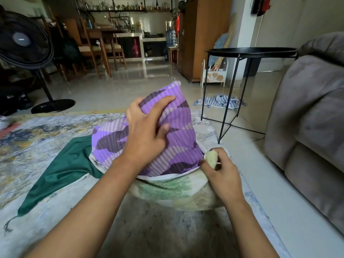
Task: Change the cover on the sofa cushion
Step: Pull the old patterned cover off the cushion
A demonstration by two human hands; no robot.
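Left hand [147, 131]: fingers curled into the purple cushion [178, 116], gripping its upper face.
Right hand [221, 170]: pinching the pale green cover [167, 190] at its rim.
Cushion: between both hands, lower end inside the cover's mouth.
Risk: a cushion corner could snag where the cloth bunches at the mouth, and the pinch could slip.

Soft even daylight, pale glare on the glossy floor [141, 71] toward 12 o'clock, fan [22, 40] dim at 10 o'clock, shadows faint, wide-angle bending at the edges, distant shelves [121, 6] slightly soft
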